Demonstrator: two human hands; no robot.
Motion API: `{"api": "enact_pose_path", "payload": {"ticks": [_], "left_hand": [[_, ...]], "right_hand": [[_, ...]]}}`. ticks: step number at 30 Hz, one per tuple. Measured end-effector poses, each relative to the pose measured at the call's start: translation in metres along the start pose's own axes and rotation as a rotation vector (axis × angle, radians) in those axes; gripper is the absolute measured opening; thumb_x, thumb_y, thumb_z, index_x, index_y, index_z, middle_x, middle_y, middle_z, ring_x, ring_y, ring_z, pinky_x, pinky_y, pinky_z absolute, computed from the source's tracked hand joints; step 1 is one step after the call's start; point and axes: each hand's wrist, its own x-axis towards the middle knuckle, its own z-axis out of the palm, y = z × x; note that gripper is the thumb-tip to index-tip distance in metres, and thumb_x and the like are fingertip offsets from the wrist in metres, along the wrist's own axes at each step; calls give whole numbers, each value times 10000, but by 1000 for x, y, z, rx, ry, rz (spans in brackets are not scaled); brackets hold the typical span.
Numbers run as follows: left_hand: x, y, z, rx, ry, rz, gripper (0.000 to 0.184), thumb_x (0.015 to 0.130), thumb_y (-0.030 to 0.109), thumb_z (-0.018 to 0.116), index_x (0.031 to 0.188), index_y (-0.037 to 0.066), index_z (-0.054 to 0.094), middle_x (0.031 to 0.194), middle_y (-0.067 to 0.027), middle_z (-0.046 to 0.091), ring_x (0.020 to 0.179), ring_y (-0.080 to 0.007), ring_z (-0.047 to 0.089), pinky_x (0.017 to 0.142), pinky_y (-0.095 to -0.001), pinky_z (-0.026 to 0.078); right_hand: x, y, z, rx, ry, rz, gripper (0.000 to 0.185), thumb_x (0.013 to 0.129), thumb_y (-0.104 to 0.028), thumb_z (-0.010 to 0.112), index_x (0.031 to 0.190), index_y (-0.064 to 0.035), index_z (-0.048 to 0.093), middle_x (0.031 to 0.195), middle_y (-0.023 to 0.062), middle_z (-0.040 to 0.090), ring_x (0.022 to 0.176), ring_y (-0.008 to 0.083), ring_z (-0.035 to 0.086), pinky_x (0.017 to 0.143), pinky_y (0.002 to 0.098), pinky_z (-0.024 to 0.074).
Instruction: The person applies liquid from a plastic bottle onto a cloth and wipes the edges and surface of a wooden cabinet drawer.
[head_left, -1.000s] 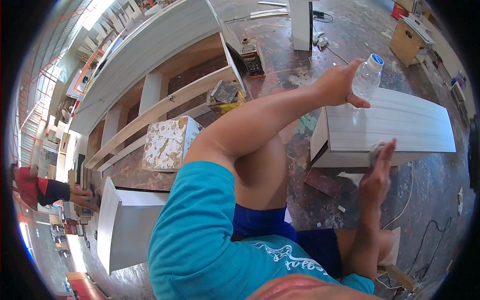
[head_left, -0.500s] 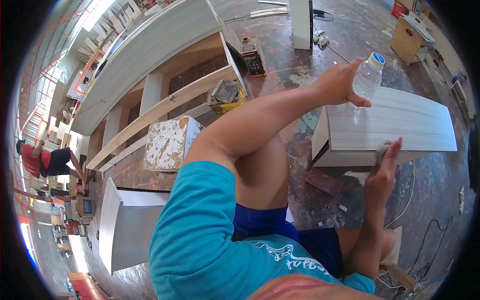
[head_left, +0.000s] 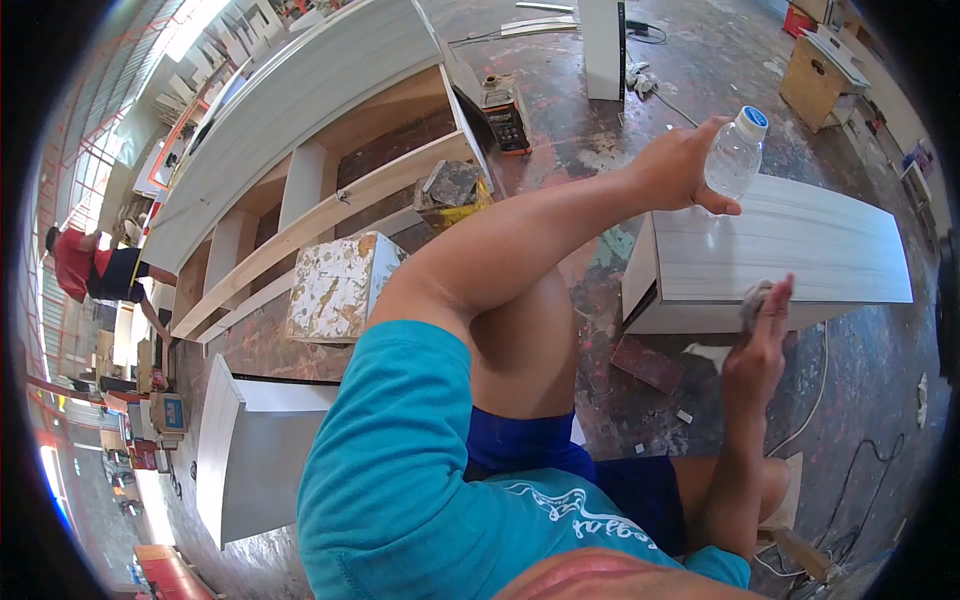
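My left hand (head_left: 690,165) is wrapped round a clear plastic bottle (head_left: 732,165) with a blue cap, over the far left part of a white wood-grain box (head_left: 800,235). The bottle appears tilted. My right hand (head_left: 762,345) is at the near edge of the box, fingers stretched upward, with a grey wadded rag (head_left: 754,303) under its palm and fingers. Some of the rag is hidden by the hand. Below that edge a whitish scrap (head_left: 708,353) shows on the floor beside a reddish-brown block (head_left: 646,364).
A long white cabinet frame (head_left: 330,150) lies at the upper left. Near it stand a metal can (head_left: 506,115) and a paint-spattered box (head_left: 335,288). Another white box (head_left: 265,455) is at lower left. Cables (head_left: 865,470) lie on the right. A person in red (head_left: 85,265) works far left.
My right hand has shifted slightly left with the rag along the box's near edge. My left hand and the bottle barely move. The person at far left has bent forward.
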Motion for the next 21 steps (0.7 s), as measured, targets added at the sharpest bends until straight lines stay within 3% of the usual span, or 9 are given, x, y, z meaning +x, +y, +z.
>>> {"api": "enact_pose_path", "payload": {"ticks": [2, 5, 11, 14, 17, 20, 21], "left_hand": [[0, 2, -1, -7, 2, 0, 1237, 617, 663, 889, 1445, -100, 377, 1152, -309, 678, 1104, -486, 652, 987, -485, 514], [0, 7, -4, -10, -15, -26, 1227, 614, 646, 901, 1443, -95, 382, 1169, -312, 674, 1112, -484, 652, 986, -481, 516], [-1, 5, 0, -9, 8, -1, 1214, 618, 645, 900, 1439, -89, 388, 1175, -308, 675, 1112, -484, 654, 988, -481, 515], [0, 0, 1, -18, 13, 15, 1219, 616, 652, 898, 1438, -90, 389, 1169, -303, 679, 1112, -482, 655, 991, -482, 513], [0, 4, -1, -19, 1, -1, 1224, 612, 663, 893, 1436, -89, 390, 1172, -293, 684, 1119, -479, 652, 996, -483, 510], [1, 6, -3, -2, -15, -21, 1237, 605, 678, 888, 1438, -87, 388, 1175, -288, 685, 1125, -479, 649, 1000, -484, 507], [2, 3, -1, -20, -10, -10, 1243, 602, 684, 885, 1440, -87, 385, 1171, -289, 685, 1123, -480, 649, 999, -484, 507]], "right_hand": [[7, 17, -7, -38, 12, 140, 733, 927, 66, 482, 1612, -11, 234, 1673, 190, 254, 1424, 433, 429, 1055, 479, 522], [10, 32, -7, -103, 75, 136, 753, 908, 87, 481, 1612, -13, 234, 1679, 180, 243, 1444, 422, 403, 1040, 480, 532], [-13, -18, 10, 102, -45, 9, 796, 886, 92, 498, 1621, -30, 217, 1685, 182, 223, 1464, 414, 376, 1062, 477, 517], [-6, -6, -1, 18, -103, 82, 803, 889, 96, 498, 1624, -27, 198, 1682, 203, 215, 1475, 420, 356, 1100, 477, 485], [7, 34, -6, -81, 15, 229, 811, 879, 118, 478, 1624, -22, 191, 1677, 231, 205, 1484, 429, 335, 1114, 475, 473], [4, 43, -3, -120, 53, 214, 792, 882, 121, 455, 1620, -10, 197, 1672, 249, 200, 1489, 433, 327, 1122, 473, 466], [1, 36, 1, -101, 58, 162, 770, 911, 99, 440, 1627, -24, 184, 1684, 217, 189, 1493, 418, 326, 1120, 469, 463]]}}
